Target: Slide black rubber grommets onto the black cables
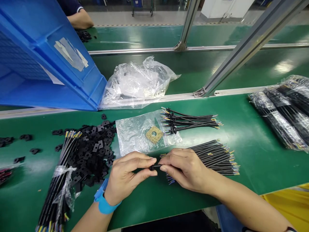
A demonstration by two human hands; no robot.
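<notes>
My left hand (pixel 131 170), with a blue band at the wrist, pinches a small black clip (pixel 152 167) between thumb and fingers. Facing it, my right hand (pixel 182 166) grips a thin black cable (pixel 157 165) whose end meets the clip; how far it goes in is hidden by my fingertips. Under and beyond my right hand lies a spread of black cables (pixel 217 158) with coloured wire ends. Farther back, several cables with black clips (pixel 190 120) near their left ends rest together. A heap of loose black clips (pixel 96 145) lies left of my left hand.
A plastic bag (pixel 130 132) lies flat under a yellow sponge (pixel 154 134). At left is a tied cable bundle (pixel 56 187). A tilted blue crate (pixel 72 64) and crumpled plastic (pixel 140 80) stand behind; wrapped cable bundles (pixel 282 109) lie right. A metal post (pixel 241 48) rises behind.
</notes>
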